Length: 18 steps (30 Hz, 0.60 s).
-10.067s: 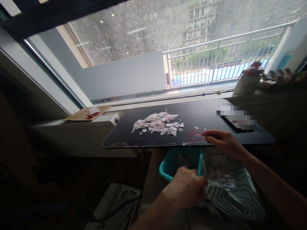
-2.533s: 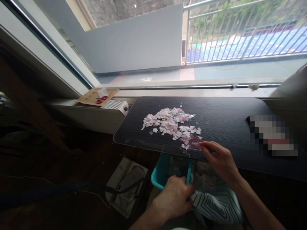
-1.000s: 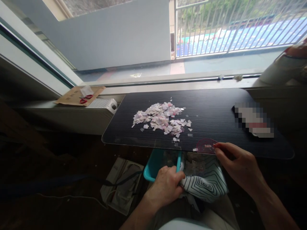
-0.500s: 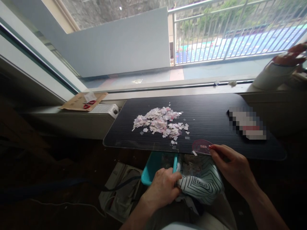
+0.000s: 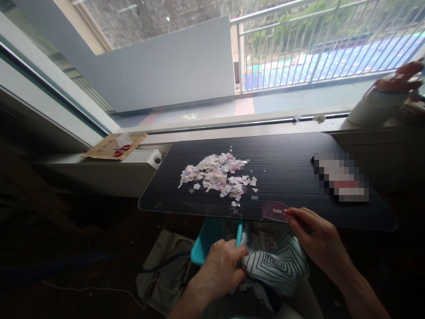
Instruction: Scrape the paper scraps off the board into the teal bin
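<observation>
My left hand (image 5: 224,266) is closed around the edge of a patterned cloth bag (image 5: 277,268) and the rim of a teal basket (image 5: 199,248), below the table's front edge. Between its thumb and fingers, my right hand (image 5: 310,228) pinches a clear pink plastic piece (image 5: 275,211) with a rounded edge, low over the front of the black table (image 5: 285,155). Left of that piece lies a heap of small paper scraps (image 5: 214,173), with several loose bits around it. More scraps show inside the open bag.
A pixelated object (image 5: 341,177) lies on the table's right side. Red scissors (image 5: 122,149) rest on a brown envelope (image 5: 99,148) on the left sill. A white container (image 5: 372,106) stands at the right, by the window. Below left is a pale box (image 5: 159,270).
The view has shifted slightly, so the table appears a little lower. The scrap that lay at the pink piece's front edge no longer shows there. Both hands keep their holds.
</observation>
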Tool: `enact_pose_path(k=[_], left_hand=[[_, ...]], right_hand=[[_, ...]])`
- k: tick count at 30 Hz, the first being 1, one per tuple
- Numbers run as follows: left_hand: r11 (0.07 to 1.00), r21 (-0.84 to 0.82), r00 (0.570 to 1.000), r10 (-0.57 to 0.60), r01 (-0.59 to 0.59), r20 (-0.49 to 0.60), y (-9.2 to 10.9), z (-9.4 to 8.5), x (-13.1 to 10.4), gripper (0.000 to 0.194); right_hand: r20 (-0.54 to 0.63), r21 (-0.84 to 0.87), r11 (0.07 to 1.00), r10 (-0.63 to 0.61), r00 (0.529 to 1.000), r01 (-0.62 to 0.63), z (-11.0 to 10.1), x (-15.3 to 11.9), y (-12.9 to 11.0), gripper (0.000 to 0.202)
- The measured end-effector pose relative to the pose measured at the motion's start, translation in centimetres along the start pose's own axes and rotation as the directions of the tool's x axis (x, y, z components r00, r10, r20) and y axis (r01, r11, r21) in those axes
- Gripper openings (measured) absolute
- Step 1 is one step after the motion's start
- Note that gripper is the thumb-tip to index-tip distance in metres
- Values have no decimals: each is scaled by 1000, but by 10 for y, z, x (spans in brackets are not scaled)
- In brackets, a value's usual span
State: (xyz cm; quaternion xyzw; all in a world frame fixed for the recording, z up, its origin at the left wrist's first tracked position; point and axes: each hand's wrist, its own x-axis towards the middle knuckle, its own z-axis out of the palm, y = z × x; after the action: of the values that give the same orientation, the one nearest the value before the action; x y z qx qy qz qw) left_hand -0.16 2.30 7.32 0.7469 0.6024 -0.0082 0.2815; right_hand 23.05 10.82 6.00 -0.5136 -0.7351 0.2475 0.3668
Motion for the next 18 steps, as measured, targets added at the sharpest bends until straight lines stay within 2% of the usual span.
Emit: enact_pose_path(k=[18], left_hand=[[1000,-14,998,4,-3,57,2,-5,9,9]], right_hand=[[3,21,1000,15,1000,-15,-1,5,10,16]])
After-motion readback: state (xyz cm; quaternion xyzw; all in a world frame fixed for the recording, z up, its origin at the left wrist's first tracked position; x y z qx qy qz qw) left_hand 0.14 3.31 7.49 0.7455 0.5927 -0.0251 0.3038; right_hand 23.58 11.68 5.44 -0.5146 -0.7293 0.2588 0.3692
